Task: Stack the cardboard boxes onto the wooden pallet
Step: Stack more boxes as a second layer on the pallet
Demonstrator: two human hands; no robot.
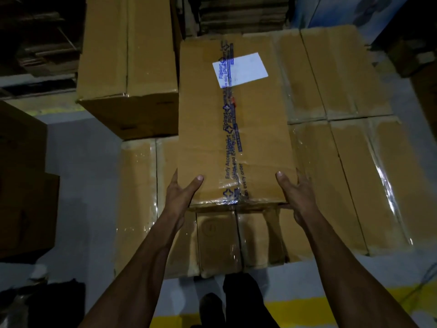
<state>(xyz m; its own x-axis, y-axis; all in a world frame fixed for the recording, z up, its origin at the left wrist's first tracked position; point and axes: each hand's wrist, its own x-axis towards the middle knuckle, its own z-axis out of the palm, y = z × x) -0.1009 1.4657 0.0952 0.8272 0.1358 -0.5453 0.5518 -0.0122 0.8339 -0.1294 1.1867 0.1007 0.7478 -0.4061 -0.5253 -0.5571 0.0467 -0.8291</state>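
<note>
A long cardboard box with blue printed tape and a white label lies over a layer of taped cardboard boxes. My left hand grips its near left corner, thumb on top and fingers down the side. At the near right corner my right hand holds it the same way. Another tall box stands on the stack at the back left. The wooden pallet is hidden under the boxes.
Dark cardboard boxes stand on the floor to the left. Flattened cardboard is piled at the back. A yellow floor line runs near my feet. Grey floor lies between the left boxes and the stack.
</note>
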